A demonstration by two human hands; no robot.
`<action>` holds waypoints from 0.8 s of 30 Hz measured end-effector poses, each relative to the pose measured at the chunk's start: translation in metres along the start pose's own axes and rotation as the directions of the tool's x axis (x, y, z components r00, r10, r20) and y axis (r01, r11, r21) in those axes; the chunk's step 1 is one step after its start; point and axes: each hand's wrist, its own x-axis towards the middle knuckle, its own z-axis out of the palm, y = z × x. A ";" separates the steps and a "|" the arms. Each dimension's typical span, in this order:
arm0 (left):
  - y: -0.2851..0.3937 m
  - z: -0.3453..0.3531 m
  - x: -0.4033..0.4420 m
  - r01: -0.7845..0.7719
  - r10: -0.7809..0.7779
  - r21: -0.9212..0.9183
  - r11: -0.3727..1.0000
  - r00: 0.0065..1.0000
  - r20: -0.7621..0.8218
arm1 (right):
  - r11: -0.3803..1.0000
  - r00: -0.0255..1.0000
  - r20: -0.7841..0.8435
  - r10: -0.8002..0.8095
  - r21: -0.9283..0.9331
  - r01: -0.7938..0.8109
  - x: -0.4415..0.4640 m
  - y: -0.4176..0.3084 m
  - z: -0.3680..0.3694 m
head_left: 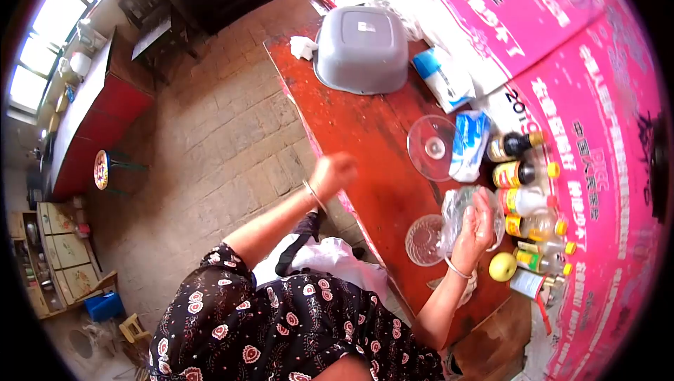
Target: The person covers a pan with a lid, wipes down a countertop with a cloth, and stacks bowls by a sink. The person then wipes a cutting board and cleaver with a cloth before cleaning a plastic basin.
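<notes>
My left hand (333,174), with a bracelet at the wrist, is raised near the front edge of the red table (365,163). Its fingers are curled in and slightly blurred, so what they hold, if anything, is hidden. Over on the right, my right hand (477,225) grips a crinkled clear plastic bag (455,211). Beside the bag stands a cut-glass bowl (424,242). A round glass lid (421,143) with a knob lies farther along the table, touching a blue-and-white packet (469,143).
Several sauce and oil bottles (523,200) line the wall side, near a yellow-green apple (503,266). An upturned grey basin (361,47) covers the far end, with another blue-and-white packet (444,80) beside it. A stool (102,169) stands across the brick floor.
</notes>
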 end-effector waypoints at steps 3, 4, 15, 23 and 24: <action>-0.021 -0.086 0.090 -0.116 0.270 0.458 0.881 0.919 -0.288 | 0.996 0.996 0.050 0.076 0.036 -0.078 0.005 -0.016 0.037; -0.026 -0.110 0.119 -0.169 0.351 0.457 0.873 0.869 -0.349 | 0.991 0.992 0.060 0.114 0.059 -0.117 0.003 -0.016 0.048; -0.058 -0.180 0.249 0.077 0.327 0.727 0.682 0.857 -0.398 | 0.890 0.903 0.104 0.418 0.151 -0.430 -0.023 -0.035 0.102; -0.024 -0.157 0.284 0.001 0.163 0.356 0.935 0.888 -0.431 | 0.954 0.942 0.245 0.231 0.131 -0.268 0.054 -0.039 0.155; -0.025 -0.159 0.287 0.038 0.117 0.351 0.936 0.905 -0.409 | 0.952 0.944 0.248 0.220 0.157 -0.263 0.064 -0.041 0.162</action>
